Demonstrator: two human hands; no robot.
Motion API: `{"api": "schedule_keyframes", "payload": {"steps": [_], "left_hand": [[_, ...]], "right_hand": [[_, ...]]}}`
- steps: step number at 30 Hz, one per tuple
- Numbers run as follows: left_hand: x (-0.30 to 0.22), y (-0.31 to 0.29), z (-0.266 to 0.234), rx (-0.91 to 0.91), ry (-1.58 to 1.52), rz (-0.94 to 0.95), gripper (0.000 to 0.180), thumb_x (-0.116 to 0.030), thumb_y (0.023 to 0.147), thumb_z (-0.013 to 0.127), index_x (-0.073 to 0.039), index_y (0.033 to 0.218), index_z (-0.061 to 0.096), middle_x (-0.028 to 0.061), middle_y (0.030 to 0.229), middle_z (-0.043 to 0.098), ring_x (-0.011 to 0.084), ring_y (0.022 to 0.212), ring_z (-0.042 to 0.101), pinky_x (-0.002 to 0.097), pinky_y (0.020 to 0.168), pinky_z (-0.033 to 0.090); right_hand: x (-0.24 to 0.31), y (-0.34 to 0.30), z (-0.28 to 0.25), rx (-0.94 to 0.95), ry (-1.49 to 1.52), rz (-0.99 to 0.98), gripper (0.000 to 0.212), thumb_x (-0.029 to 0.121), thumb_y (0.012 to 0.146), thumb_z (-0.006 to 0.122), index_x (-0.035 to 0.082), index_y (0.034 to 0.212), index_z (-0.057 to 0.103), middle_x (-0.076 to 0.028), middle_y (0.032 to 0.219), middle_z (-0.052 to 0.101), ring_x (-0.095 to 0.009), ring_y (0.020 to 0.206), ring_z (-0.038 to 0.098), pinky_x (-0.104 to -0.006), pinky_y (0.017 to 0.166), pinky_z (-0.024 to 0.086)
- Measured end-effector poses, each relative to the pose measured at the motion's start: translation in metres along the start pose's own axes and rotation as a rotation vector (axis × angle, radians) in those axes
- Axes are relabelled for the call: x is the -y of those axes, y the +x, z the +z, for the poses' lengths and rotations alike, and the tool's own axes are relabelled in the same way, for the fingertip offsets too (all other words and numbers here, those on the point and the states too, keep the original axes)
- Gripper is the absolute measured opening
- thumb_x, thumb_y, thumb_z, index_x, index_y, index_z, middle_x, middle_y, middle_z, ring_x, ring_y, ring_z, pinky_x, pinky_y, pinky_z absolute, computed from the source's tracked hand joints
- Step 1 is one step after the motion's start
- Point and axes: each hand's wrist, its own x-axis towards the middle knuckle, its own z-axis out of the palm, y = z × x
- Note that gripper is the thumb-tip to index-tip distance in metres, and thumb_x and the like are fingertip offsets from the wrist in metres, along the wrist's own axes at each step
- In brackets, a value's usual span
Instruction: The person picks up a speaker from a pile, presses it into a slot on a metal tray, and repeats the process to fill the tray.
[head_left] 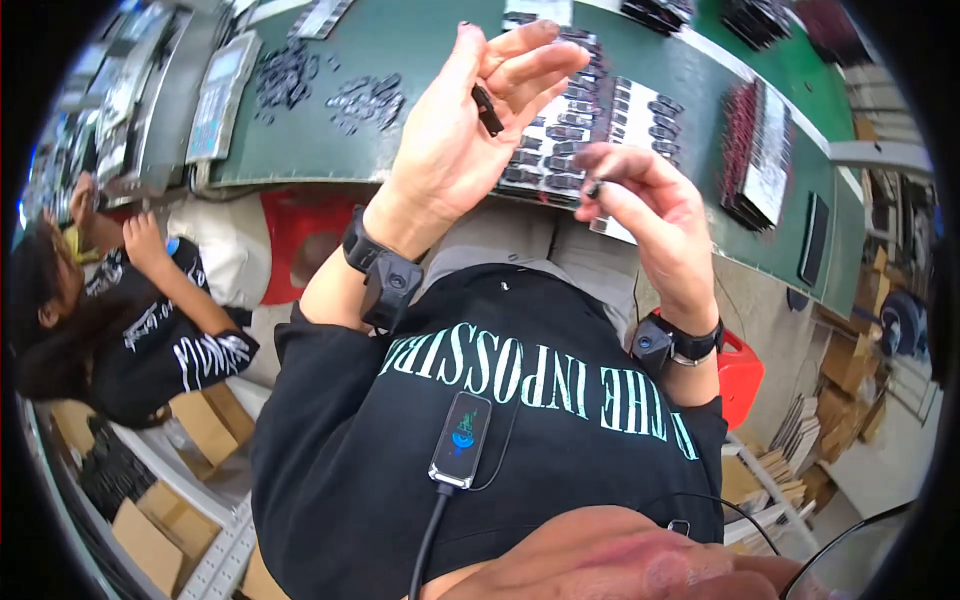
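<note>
Clip (pixel 487 109), a small dark stiff piece pinched in the left hand's (pixel 470 130) fingertips above the green surface (pixel 420 40), looks light and easily dropped, best held by its sides; the right hand (pixel 645 215) pinches a second tiny part (pixel 594 187). Behind lies a white tray (pixel 625 100) of dark pieces; brown cartons (pixel 205 425) sit near left.

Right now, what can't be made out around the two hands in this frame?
- Head view: the small dark part in the left hand is too small to identify.
- The piece pinched by the right hand is mostly covered by its fingertips.
- The hands hide part of the white tray of dark parts.
</note>
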Motion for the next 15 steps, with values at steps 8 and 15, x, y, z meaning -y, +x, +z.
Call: {"api": "schedule_keyframes", "payload": {"steps": [8,15], "left_hand": [[0.028,0.022,0.033,0.147,0.145,-0.082,0.053,-0.038,0.109,0.026,0.002,0.131,0.052,0.0196,0.127,0.063,0.0222,0.119,0.059,0.0332,0.104,0.044],[-0.015,0.046,-0.006,0.039,0.522,0.402,0.034,-0.023,0.105,0.049,0.005,0.117,0.063,0.0160,0.109,0.071,0.0186,0.095,0.068,0.0313,0.090,0.051]], "right_hand": [[0.003,0.028,0.002,-0.018,-0.226,-0.049,0.017,0.006,0.094,0.064,-0.001,0.109,0.063,-0.007,0.111,0.065,-0.010,0.091,0.063,-0.0249,0.079,0.052],[0.004,0.036,-0.030,0.065,0.183,0.110,0.021,0.011,0.097,0.062,0.001,0.115,0.061,-0.009,0.108,0.064,-0.011,0.090,0.062,-0.0266,0.080,0.053]]}}
